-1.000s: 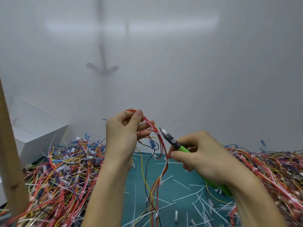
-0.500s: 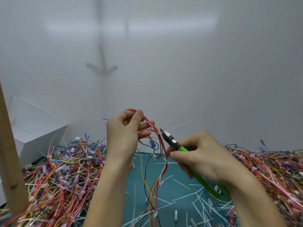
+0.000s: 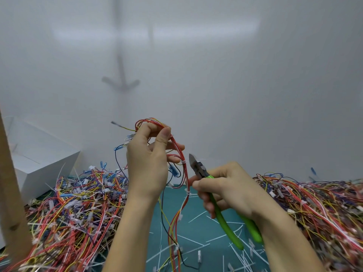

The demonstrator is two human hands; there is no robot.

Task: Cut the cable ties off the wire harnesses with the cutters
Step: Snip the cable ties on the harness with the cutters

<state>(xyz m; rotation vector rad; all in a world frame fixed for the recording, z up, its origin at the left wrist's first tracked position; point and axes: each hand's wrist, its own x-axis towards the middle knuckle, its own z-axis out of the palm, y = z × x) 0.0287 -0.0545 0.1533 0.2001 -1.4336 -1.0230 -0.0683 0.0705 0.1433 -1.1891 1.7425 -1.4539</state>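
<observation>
Well, I see a teal mat (image 3: 200,230) under a white wall (image 3: 235,95). Above the mat, left hand (image 3: 146,165) pinches a dangling wire harness (image 3: 177,148); right hand (image 3: 231,185) grips cutters (image 3: 224,222) pointing up-left.

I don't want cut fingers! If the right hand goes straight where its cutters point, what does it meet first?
Likely the red wire bundle, just above its small white cable tie, then the left hand; depth unclear.

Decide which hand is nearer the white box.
Left. The left hand, gripping the wire harness, is right of the white box; the right hand, holding the cutters, lies farther right.
</observation>
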